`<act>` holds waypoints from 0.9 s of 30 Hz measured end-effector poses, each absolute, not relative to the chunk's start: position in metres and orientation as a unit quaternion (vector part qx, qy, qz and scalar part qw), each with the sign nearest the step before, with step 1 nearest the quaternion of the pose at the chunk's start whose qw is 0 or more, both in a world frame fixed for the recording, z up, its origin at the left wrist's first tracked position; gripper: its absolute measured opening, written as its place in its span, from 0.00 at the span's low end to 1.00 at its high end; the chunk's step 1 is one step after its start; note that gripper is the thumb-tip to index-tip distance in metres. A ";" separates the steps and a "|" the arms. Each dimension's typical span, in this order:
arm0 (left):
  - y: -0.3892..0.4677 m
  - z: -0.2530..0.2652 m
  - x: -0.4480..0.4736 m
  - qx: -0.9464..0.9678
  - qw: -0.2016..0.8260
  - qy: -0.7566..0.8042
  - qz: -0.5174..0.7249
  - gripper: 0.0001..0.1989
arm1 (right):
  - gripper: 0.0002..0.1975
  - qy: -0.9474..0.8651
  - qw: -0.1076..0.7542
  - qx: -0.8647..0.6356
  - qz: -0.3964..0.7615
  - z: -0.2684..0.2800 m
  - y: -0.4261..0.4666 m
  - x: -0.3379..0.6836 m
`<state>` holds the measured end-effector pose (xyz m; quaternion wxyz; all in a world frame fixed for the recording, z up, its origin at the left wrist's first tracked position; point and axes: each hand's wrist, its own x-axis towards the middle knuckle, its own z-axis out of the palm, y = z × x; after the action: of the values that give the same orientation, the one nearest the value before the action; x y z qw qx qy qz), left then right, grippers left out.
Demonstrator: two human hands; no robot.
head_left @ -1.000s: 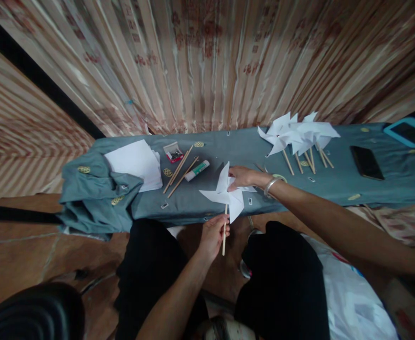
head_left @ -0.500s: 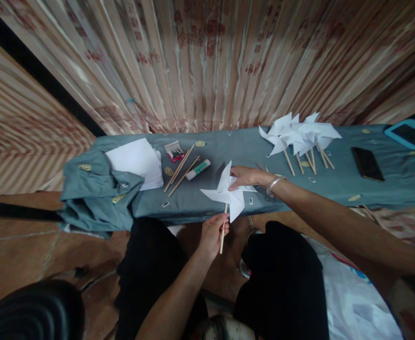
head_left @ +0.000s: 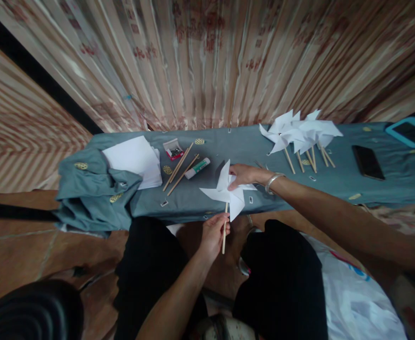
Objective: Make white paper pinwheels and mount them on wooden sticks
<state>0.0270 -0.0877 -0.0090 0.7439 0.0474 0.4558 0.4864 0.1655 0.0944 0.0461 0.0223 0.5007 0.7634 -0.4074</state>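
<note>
A white paper pinwheel point(head_left: 236, 203) on a thin wooden stick point(head_left: 224, 242) lies over the front edge of the cloth-covered table. My left hand point(head_left: 214, 232) is closed round the stick below the blades. At the centre of the pinwheel, my right hand point(head_left: 243, 176), with a silver bangle on its wrist, presses with thumb and fingers; its fingertips are partly hidden by the paper. Left of the pinwheel lie a glue stick point(head_left: 197, 168), several loose wooden sticks point(head_left: 179, 166) and a small open box of pins point(head_left: 173, 149).
A stack of white paper point(head_left: 132, 158) rests on the grey-green cloth point(head_left: 242, 141) at the left. Several finished-looking pinwheels point(head_left: 295, 132) lie at the back right. Beyond them are a black phone point(head_left: 368, 162) and a blue-framed tablet point(head_left: 410, 132). A pleated curtain point(head_left: 207, 66) hangs behind the table.
Both hands keep their hold on the pinwheel, nearly still. The camera view has shifted very slightly; nothing on the table has visibly moved.
</note>
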 end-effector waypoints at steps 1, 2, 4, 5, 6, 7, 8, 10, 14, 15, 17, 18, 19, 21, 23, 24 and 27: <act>-0.088 -0.009 0.027 0.047 0.743 0.457 0.487 0.21 | 0.22 0.759 0.034 0.498 -0.418 0.045 0.095 0.166; -0.089 -0.010 0.028 0.049 0.741 0.458 0.488 0.22 | 0.21 0.755 0.051 0.493 -0.429 0.045 0.096 0.166; -0.092 -0.010 0.027 0.054 0.740 0.460 0.489 0.23 | 0.21 0.747 0.069 0.487 -0.446 0.043 0.098 0.167; -0.095 -0.010 0.027 0.057 0.740 0.461 0.487 0.23 | 0.21 0.745 0.071 0.483 -0.454 0.043 0.099 0.167; -0.098 -0.010 0.027 0.060 0.740 0.463 0.484 0.24 | 0.21 0.743 0.069 0.480 -0.461 0.042 0.100 0.168; -0.101 -0.009 0.026 0.062 0.741 0.466 0.479 0.24 | 0.21 0.741 0.068 0.475 -0.469 0.041 0.101 0.168; -0.104 -0.009 0.026 0.064 0.743 0.470 0.473 0.25 | 0.21 0.739 0.067 0.472 -0.476 0.040 0.102 0.169; -0.111 -0.007 0.025 0.069 0.748 0.473 0.461 0.27 | 0.21 0.736 0.066 0.466 -0.486 0.039 0.104 0.169; -0.120 -0.005 0.027 0.072 0.770 0.457 0.439 0.29 | 0.21 0.742 0.087 0.453 -0.487 0.040 0.107 0.168; -0.121 -0.004 0.028 0.071 0.775 0.452 0.435 0.30 | 0.21 0.746 0.097 0.451 -0.481 0.040 0.108 0.168; -0.122 -0.004 0.029 0.072 0.784 0.443 0.428 0.30 | 0.22 0.753 0.111 0.451 -0.466 0.042 0.109 0.168; -0.123 -0.004 0.030 0.074 0.789 0.438 0.425 0.30 | 0.23 0.756 0.115 0.451 -0.460 0.043 0.108 0.167; -0.123 -0.004 0.030 0.077 0.794 0.432 0.422 0.30 | 0.23 0.758 0.116 0.450 -0.457 0.044 0.108 0.167; -0.124 -0.004 0.031 0.083 0.803 0.420 0.414 0.30 | 0.22 0.758 0.117 0.452 -0.455 0.047 0.107 0.167; -0.124 -0.004 0.032 0.086 0.809 0.415 0.408 0.29 | 0.21 0.757 0.124 0.451 -0.457 0.048 0.107 0.166; -0.124 -0.005 0.032 0.088 0.810 0.414 0.407 0.29 | 0.20 0.757 0.128 0.449 -0.457 0.049 0.107 0.166; -0.125 -0.006 0.033 0.094 0.808 0.415 0.408 0.29 | 0.20 0.760 0.132 0.443 -0.457 0.049 0.108 0.165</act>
<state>0.0330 -0.1245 -0.0062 0.8079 0.0940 0.4150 0.4077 0.1652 0.1082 0.0486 0.1321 0.4426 0.7601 -0.4570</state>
